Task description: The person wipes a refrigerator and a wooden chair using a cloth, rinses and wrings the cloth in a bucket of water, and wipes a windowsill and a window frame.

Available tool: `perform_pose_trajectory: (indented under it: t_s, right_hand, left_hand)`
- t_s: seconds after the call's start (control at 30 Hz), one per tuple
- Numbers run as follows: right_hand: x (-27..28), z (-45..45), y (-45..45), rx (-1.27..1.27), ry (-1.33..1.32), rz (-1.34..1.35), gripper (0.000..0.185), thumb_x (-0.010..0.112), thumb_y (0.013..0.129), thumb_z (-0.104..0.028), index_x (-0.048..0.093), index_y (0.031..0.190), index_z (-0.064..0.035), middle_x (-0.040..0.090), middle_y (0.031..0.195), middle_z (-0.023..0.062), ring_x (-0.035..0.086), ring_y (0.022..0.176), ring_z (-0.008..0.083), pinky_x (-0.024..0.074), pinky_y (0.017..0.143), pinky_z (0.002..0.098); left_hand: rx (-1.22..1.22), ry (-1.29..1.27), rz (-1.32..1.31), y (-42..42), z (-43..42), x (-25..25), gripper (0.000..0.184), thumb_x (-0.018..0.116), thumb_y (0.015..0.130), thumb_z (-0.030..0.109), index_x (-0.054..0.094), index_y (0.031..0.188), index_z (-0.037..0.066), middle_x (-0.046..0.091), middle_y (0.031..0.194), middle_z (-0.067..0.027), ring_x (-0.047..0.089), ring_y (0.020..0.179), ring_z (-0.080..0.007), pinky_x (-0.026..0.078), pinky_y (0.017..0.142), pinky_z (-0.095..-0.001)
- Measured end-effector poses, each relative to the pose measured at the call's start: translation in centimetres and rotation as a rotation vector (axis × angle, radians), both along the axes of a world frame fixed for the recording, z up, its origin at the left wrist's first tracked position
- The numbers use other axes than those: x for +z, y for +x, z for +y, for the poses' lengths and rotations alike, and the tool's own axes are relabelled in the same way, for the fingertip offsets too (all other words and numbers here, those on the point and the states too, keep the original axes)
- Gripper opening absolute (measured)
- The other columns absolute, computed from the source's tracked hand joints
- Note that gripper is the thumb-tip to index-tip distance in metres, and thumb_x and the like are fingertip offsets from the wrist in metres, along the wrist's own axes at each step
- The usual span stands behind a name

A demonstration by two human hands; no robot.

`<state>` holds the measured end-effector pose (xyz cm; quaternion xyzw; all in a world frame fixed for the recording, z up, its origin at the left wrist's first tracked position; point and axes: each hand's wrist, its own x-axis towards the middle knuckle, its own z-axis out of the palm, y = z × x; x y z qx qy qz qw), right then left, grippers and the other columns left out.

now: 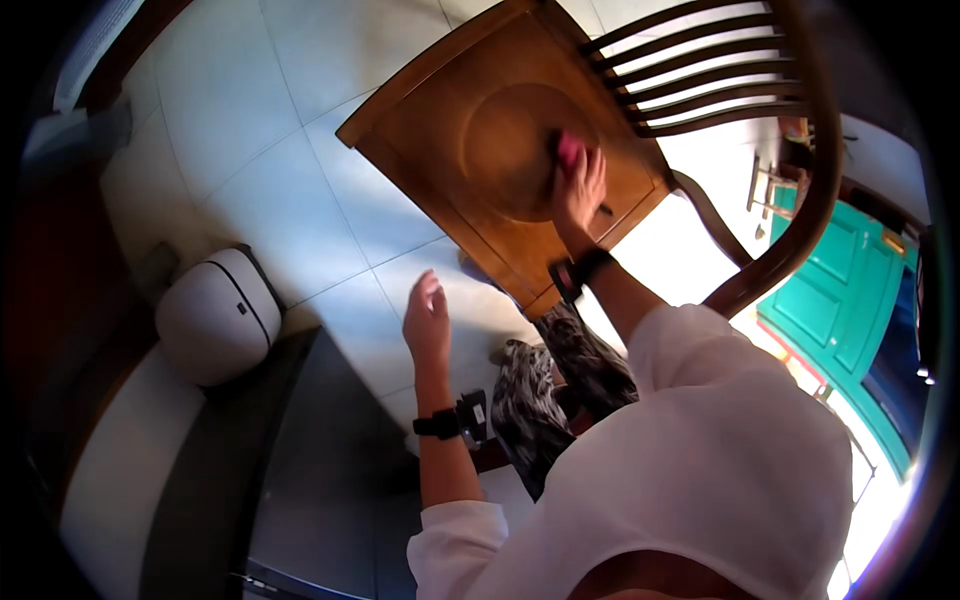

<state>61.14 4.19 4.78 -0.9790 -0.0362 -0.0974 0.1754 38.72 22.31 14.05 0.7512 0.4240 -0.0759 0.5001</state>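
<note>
My right hand presses a pink cloth against the seat of a brown wooden chair, over the right part of its round hollow. The fingers are closed on the cloth and hide part of it. My left hand hangs in the air beside the chair, above the tiled floor, touching nothing. Its fingers are loosely bent and slightly apart, with nothing visible in them. Both wrists wear a black strap with a small device.
The chair's slatted back rises at the upper right. A pale rounded bin-like object stands at the left, near a dark flat-topped cabinet. Pale tiles cover the floor. A turquoise door is at far right.
</note>
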Motion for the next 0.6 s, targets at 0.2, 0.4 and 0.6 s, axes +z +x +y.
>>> perform_pose_trajectory:
  t_s: [0.2,0.4,0.6]
  right_hand:
    - [5.5,11.7,-2.4,0.691,-0.019,0.252,0.043,0.062,0.081,-0.029,0.053,0.121,-0.0166,0.040,0.135,0.0095,0.033,0.129,0.0320,0.0293,0.103,0.0508]
    - [5.0,5.2,-7.5,1.155,-0.206,0.447,0.047,0.060,0.079,-0.026,0.051,0.124,-0.0188,0.041,0.136,0.0090,0.033,0.131,0.0282,0.0271,0.104,0.0500]
    - [0.0,10.0,5.1,0.226,-0.012,-0.038,0.050,0.063,0.077,-0.023,0.051,0.125,-0.0155,0.044,0.132,0.0122,0.036,0.127,0.0302,0.0314,0.096,0.0501]
  left_hand:
    - [-0.325,0.417,0.069,8.8,7.1,-0.2,0.048,0.060,0.084,0.011,0.043,0.129,0.009,0.051,0.126,-0.0123,0.052,0.114,-0.0309,0.047,0.090,-0.0384]
    - [-0.522,0.639,0.104,15.7,13.4,-1.2,0.068,0.066,0.082,0.013,0.029,0.139,0.005,0.029,0.145,-0.0187,0.035,0.129,-0.0353,0.045,0.094,-0.0409]
    - [-0.615,0.569,0.196,18.7,17.3,-4.7,0.085,0.074,0.075,0.025,0.025,0.140,0.001,0.031,0.143,-0.0214,0.034,0.132,-0.0333,0.043,0.097,-0.0418]
